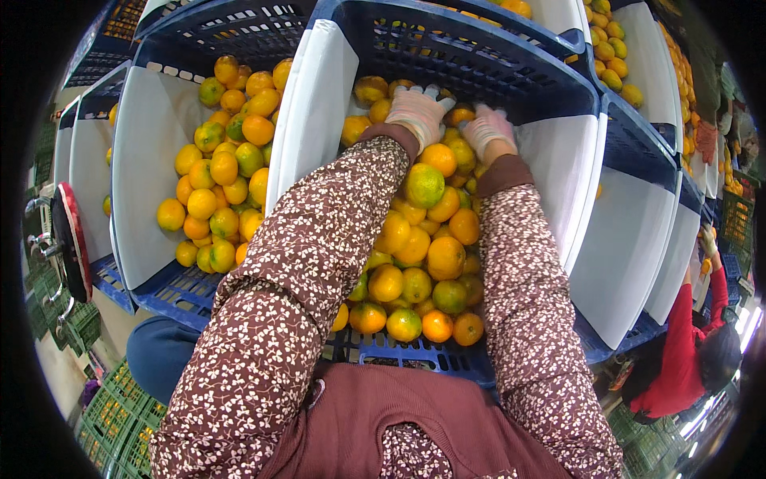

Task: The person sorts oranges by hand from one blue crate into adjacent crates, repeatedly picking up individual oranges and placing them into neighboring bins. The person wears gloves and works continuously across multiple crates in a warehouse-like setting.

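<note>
Both my hands wear thin, pale gloves and reach into the back of a blue plastic crate [479, 42] with white liners at its sides. My left hand [421, 112] lies over citrus fruits near the back wall, its fingers spread; fruit touches it, but a hold is not visible. My right hand [488, 129] is just to the right, by the liner, its fingers blurred and partly hidden. Between the hands sits an orange fruit [461, 115]. Orange, yellow and greenish citrus fruits [446, 257] are heaped from there to the crate's front edge, between my forearms.
On the left, another lined crate [149, 179] holds more citrus fruits [224, 167]. White liner boards [622, 245] stand in crates at right. A co-worker in red sleeves [676, 359] is at the far right. A padded stool seat [72, 242] and green crates [119, 407] are at left.
</note>
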A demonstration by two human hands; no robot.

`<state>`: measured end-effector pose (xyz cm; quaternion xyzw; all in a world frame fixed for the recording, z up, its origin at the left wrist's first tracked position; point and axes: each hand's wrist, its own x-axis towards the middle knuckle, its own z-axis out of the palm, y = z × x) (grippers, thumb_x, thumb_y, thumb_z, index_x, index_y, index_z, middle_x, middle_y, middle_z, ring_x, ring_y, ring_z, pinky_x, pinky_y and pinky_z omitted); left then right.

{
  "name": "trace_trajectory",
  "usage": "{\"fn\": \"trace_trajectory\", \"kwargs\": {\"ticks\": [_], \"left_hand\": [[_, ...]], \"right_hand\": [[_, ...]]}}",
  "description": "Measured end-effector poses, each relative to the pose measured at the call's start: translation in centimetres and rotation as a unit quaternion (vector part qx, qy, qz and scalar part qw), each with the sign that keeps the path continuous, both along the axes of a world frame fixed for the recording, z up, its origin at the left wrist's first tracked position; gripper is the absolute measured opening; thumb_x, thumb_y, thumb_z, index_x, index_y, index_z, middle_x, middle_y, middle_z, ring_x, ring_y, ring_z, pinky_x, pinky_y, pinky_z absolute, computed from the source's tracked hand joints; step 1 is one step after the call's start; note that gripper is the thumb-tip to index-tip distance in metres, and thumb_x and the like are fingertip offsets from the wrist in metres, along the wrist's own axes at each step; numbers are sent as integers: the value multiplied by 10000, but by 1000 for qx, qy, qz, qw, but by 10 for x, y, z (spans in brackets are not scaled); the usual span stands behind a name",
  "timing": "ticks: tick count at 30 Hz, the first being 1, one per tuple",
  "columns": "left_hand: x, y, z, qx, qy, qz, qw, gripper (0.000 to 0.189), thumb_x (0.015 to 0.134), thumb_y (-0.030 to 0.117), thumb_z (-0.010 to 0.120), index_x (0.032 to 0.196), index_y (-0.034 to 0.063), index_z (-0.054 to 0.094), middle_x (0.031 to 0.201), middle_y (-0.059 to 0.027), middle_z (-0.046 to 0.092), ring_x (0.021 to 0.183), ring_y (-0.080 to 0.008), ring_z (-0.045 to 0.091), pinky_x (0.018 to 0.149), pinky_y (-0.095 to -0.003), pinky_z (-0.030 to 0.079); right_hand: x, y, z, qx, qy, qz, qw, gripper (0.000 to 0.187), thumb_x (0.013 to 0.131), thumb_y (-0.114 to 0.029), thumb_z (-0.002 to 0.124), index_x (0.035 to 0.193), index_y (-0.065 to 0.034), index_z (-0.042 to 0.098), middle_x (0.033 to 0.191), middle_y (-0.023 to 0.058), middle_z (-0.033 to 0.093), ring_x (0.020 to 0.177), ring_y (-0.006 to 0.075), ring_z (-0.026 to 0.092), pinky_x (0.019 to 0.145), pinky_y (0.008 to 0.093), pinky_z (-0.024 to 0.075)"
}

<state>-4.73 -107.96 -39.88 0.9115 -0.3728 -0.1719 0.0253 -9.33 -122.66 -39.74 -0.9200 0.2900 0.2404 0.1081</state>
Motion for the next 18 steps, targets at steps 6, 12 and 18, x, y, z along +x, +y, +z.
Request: {"fn": "trace_trajectory", "kwargs": {"ticks": [6, 12, 18], "left_hand": [[-1, -3, -7, 1, -17, 0, 1000, 482, 899, 354, 587, 1367, 246, 550, 1383, -128, 557, 1209, -326, 566, 977, -504, 424], [2, -1, -12, 16, -3, 1, 1000, 498, 907, 340, 572, 1393, 243, 528, 1396, -129, 552, 1211, -324, 569, 990, -508, 419], [0, -7, 5, 63, 30, -4, 998, 432, 948, 269, 503, 1377, 236, 536, 1434, -82, 543, 1255, -270, 547, 970, -477, 407]], "right_hand": [[8, -5, 5, 27, 18, 45, 998, 659, 827, -388, 749, 1367, -69, 546, 1387, 219, 552, 1298, 356, 523, 1065, 406, 453], [9, -5, 0, 61, -23, -37, 997, 573, 856, -365, 733, 1295, -33, 575, 1347, 217, 586, 1251, 359, 567, 1019, 432, 479], [2, -35, -80, 86, -152, -236, 956, 416, 954, -385, 547, 1024, 16, 634, 1069, 224, 675, 1018, 390, 649, 881, 422, 519]]}}
